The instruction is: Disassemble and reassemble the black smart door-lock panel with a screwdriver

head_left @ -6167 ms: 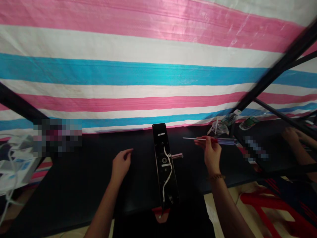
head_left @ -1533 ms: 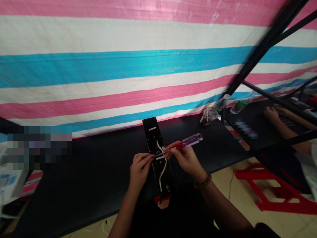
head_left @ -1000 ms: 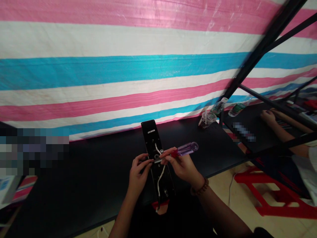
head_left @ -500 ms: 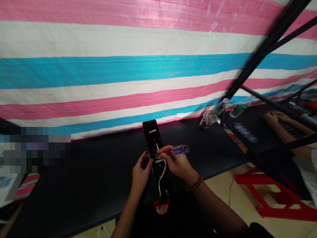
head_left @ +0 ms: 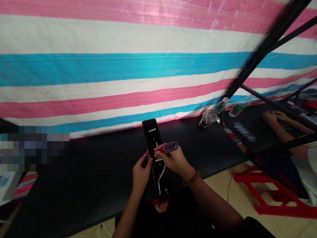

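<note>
A long black panel (head_left: pixel 149 127), perhaps part of an electronic device, lies on the dark table with white labels and small holes on its upper face. A white cable (head_left: pixel 161 175) runs down it towards my body. My left hand (head_left: pixel 141 172) grips the panel's left edge, with thumb and fingers closed against it. In my right hand (head_left: pixel 174 161) is a screwdriver (head_left: pixel 170 147) with a clear purple and red handle, held tilted over the middle of the panel. My fingers hide its tip, so I cannot tell what it touches.
Plastic cup (head_left: pixel 208 118) and clear bottle (head_left: pixel 221 106) stand at the back right, near a black metal frame (head_left: pixel 252 62). Another person's hands (head_left: pixel 273 117) rest on the neighbouring table, beside a second bottle (head_left: pixel 237 109). A red stool (head_left: pixel 262 198) stands on the floor. Striped sheeting (head_left: pixel 123 69) hangs behind.
The screwdriver handle has swung up and left, now pointing more towards me. My right hand has turned with it. My left hand still holds the panel in nearly the same place.
</note>
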Motion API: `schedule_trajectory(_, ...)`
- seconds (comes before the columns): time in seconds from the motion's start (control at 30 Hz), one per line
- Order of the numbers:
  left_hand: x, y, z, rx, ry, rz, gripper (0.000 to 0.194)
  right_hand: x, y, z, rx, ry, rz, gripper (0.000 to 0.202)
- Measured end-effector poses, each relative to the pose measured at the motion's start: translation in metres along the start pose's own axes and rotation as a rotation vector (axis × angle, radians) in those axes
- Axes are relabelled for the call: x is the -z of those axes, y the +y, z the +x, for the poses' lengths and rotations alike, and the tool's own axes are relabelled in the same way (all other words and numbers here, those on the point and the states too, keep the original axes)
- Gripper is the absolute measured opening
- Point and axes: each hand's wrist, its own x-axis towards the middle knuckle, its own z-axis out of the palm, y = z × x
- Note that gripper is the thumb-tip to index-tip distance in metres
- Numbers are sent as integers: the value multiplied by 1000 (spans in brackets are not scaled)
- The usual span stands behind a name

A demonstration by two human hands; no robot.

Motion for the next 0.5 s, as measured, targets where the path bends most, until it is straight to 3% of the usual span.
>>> schedule_trajectory(0.3,-5,2,-4,13,8,-20,55,2,-3,18,110,-134,11,17)
schedule_trajectory(0.5,-9,1,-6,18,30,-65,54,-8,-6,19,6,-2,-94,10)
